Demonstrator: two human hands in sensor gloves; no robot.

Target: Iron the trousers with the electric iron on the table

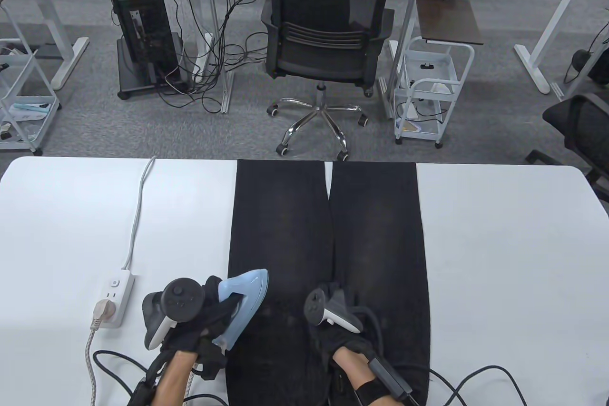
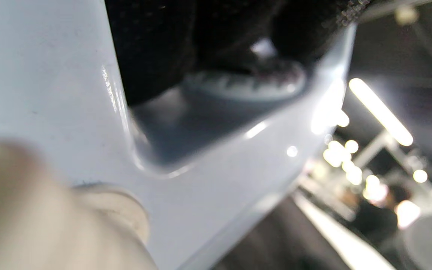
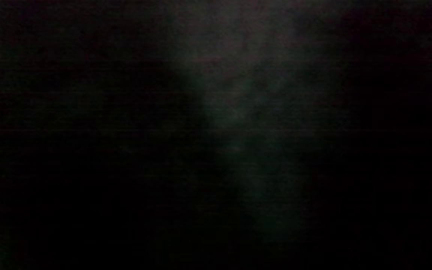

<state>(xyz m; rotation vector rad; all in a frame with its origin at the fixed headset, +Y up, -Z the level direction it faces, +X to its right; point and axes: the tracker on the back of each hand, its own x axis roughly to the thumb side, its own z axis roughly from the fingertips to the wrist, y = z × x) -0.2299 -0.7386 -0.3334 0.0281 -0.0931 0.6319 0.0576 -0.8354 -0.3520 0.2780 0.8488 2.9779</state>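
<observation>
Black trousers (image 1: 328,244) lie flat on the white table (image 1: 499,258), legs pointing away from me. My left hand (image 1: 209,315) grips the handle of a pale blue electric iron (image 1: 242,303), which rests on the trousers' near left edge, nose pointing away. In the left wrist view the iron's blue body (image 2: 69,93) fills the frame and my gloved fingers (image 2: 156,45) wrap its handle. My right hand (image 1: 340,325) rests flat on the trousers near the crotch. The right wrist view is almost black, pressed close to the cloth (image 3: 238,112).
A white power strip (image 1: 114,299) with a plug in it lies left of the iron, its cable (image 1: 138,215) running to the far table edge. Black cables (image 1: 476,377) trail along the near edge. An office chair (image 1: 328,39) stands beyond the table.
</observation>
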